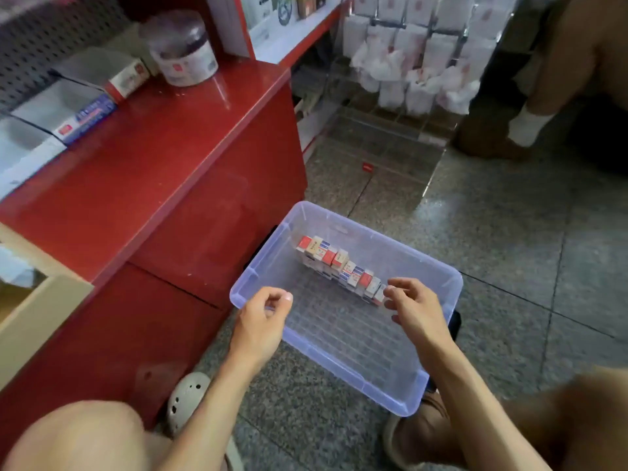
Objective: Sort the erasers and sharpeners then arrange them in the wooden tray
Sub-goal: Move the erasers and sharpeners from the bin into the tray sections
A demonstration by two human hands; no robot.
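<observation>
- Your left hand (263, 309) hovers over the near-left corner of the clear plastic bin (438, 375); fingers loosely curled, thumb near fingertip, nothing visibly in it.
- Your right hand (413, 305) sits at the near end of the row of small boxed items (341, 268), fingers bent w/ tips touching or just beside the last box. Can't tell if it's actually gripping one; looks like a reach, not a firm pinch.
- Hands are apart, w/ bare bin floor between them.
- The row runs diagonally away from your right hand toward the bin's far-left wall. Boxes stand packed side by side; red-topped, tan and white/blue ends are mixed together.
- Can't read labels from here, so I can't tell which are erasers and which are sharpeners. Check the print before you split them.
- A pale wood-edged frame (40, 300) shows far out to the left of your left hand, by the red counter (153, 137); probably the wooden tray, not certain.
- To do this step well: pinch the end box by its two long sides w/ thumb + index, lift straight up so neighbours don't topple.
- Use your left hand to brace the next boxes in the row while the right pulls.
- Take same-colour ends together, one type per trip, and keep faces the same way up.
- Risk: dragging sideways likely knocks the row over domino-style.
</observation>
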